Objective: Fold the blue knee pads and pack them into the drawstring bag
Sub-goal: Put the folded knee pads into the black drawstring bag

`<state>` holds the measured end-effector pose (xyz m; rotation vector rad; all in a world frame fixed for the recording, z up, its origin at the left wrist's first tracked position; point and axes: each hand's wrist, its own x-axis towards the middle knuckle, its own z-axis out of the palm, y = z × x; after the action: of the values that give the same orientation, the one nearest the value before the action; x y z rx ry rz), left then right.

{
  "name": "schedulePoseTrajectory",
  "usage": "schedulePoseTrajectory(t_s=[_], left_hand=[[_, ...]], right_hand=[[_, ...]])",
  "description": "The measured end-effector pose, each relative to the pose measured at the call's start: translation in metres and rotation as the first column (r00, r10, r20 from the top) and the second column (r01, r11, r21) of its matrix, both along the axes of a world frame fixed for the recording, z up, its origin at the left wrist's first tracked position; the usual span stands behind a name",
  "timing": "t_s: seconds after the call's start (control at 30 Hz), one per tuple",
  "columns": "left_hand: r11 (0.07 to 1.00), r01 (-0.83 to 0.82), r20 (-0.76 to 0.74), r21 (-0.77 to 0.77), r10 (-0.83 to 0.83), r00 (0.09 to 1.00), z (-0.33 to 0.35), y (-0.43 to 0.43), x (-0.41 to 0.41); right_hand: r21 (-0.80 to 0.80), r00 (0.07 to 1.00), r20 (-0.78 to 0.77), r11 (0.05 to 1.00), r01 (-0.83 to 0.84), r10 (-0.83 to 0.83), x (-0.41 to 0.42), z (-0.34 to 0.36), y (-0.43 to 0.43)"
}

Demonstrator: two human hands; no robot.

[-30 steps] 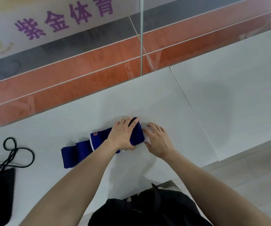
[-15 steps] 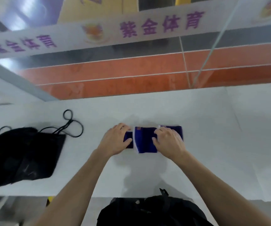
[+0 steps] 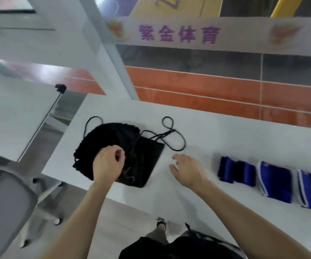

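The black drawstring bag (image 3: 141,161) lies flat on the white table (image 3: 225,135), its cords (image 3: 171,135) looped out to the right. My left hand (image 3: 108,165) is on the bag's gathered mouth, fingers curled and pinching the fabric. My right hand (image 3: 186,169) hovers open just right of the bag, holding nothing. The blue knee pads (image 3: 274,180) with white trim lie folded in a row further right on the table, apart from both hands and partly cut off by the frame edge.
A grey chair (image 3: 5,202) stands at the lower left beside the table's end. Another white desk (image 3: 10,118) lies further left. A glass wall with a lettered banner (image 3: 179,34) runs behind the table.
Both hands have left the knee pads and moved left to the bag. My head has turned left, so the pads now sit at the right edge. My left hand has taken hold of the bag.
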<state>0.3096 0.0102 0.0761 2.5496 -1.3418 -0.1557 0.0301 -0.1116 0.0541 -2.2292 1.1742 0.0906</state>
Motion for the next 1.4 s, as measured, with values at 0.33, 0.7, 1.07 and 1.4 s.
schedulePoseTrajectory(t_s=[0.33,0.7,1.07,1.4], left_hand=[[0.929,-0.043,-0.269,0.368,0.151,0.951,-0.058,0.079,0.130],[0.851,0.502,-0.082,0.157,-0.495,0.865,-0.061,0.020,0.029],[0.807,0.384,-0.116,0.448,-0.373,0.920,-0.068,0.025,-0.034],[0.816,0.354,-0.147,0.457,-0.323,0.935,-0.060,0.030,-0.066]], right_hand=[[-0.139,0.857,-0.141,0.847,-0.513,0.495,0.186,-0.006,0.030],[-0.161,0.891,-0.300,0.902,-0.400,0.341,0.092,-0.022,0.012],[-0.161,0.603,-0.388,0.593,-0.789,0.697,0.033,-0.053,-0.056],[-0.213,0.674,-0.364,0.646,-0.733,0.643,-0.031,-0.041,-0.077]])
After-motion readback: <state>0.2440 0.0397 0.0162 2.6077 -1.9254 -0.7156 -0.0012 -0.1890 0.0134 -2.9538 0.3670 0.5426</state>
